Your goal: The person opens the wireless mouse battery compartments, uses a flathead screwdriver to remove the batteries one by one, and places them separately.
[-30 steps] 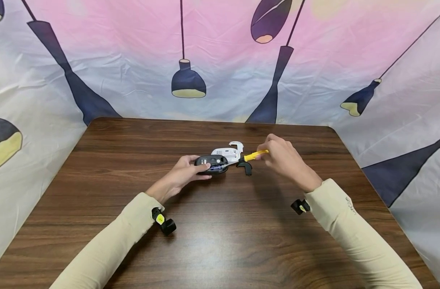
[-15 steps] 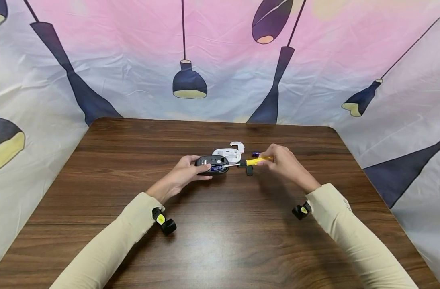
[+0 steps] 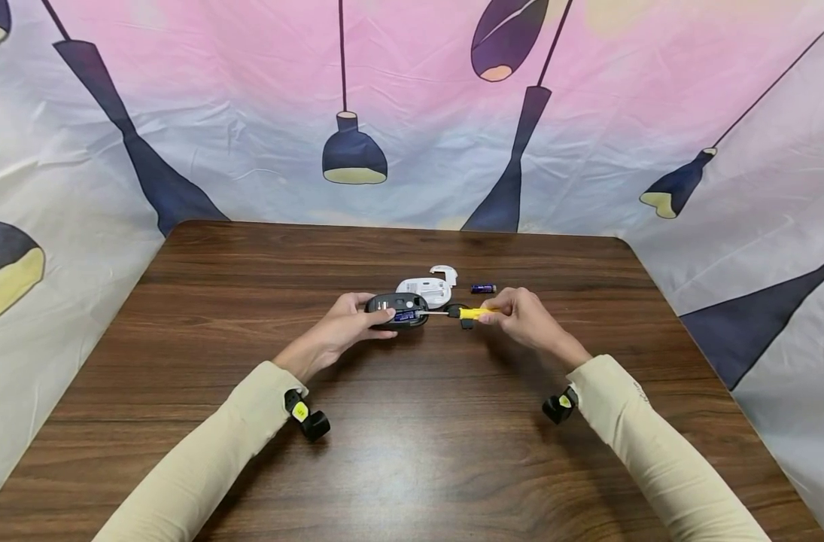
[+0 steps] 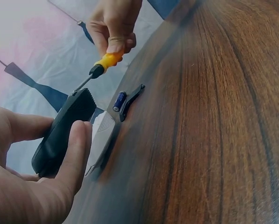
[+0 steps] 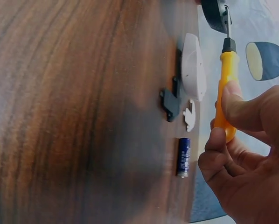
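Note:
My left hand (image 3: pixel 347 324) grips a black computer mouse (image 3: pixel 378 303), its underside turned up and its battery bay uncovered. A blue battery (image 3: pixel 405 316) lies in that bay, the left thumb beside it. My right hand (image 3: pixel 528 320) holds a screwdriver by its yellow handle (image 5: pixel 227 70). The metal shaft (image 3: pixel 435 313) points left, its tip at the right end of the battery bay. In the left wrist view the mouse (image 4: pixel 65 133) sits between thumb and fingers, above the table.
Behind the black mouse lies a white mouse (image 3: pixel 421 286), underside up, with a white cover (image 3: pixel 445 272) beyond it. A loose blue battery (image 3: pixel 483 288) rests to the right. A black cover (image 5: pixel 170 103) lies beneath the screwdriver on the wooden table (image 3: pixel 384 436).
The right hand has come lower and nearer with the screwdriver, whose shaft now lies nearly level. The loose battery has come into sight behind it. The left hand keeps its hold on the mouse.

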### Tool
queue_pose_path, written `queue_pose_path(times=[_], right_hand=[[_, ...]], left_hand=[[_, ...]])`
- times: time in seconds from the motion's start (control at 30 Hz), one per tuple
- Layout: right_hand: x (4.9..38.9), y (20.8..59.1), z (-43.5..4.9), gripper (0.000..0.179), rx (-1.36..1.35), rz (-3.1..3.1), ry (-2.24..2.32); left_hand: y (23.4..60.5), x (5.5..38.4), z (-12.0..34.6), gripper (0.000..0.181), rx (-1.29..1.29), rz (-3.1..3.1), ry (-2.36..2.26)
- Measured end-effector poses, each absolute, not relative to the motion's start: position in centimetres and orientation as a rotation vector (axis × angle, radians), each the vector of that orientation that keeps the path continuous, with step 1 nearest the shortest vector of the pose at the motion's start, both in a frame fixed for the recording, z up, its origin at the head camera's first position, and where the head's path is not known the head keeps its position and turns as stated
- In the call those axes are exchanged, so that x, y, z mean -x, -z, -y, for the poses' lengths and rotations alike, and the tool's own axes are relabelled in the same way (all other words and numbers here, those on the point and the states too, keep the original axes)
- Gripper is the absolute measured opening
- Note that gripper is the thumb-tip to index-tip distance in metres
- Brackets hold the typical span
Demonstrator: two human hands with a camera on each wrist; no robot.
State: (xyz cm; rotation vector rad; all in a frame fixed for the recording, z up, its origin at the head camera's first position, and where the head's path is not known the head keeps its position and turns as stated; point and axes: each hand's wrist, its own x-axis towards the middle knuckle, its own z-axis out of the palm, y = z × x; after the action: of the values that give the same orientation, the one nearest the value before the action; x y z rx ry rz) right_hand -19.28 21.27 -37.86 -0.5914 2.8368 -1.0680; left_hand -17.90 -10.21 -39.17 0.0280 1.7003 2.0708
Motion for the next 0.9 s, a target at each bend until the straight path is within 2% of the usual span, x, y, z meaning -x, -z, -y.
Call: queue_pose_path(times=[0.9], right_hand=[[19.2, 39.1, -21.3, 0.016, 0.55, -2.71, 1.204]], left_hand=[[39.5, 18.1, 10.2, 0.053, -0.041, -1.671, -2.071]])
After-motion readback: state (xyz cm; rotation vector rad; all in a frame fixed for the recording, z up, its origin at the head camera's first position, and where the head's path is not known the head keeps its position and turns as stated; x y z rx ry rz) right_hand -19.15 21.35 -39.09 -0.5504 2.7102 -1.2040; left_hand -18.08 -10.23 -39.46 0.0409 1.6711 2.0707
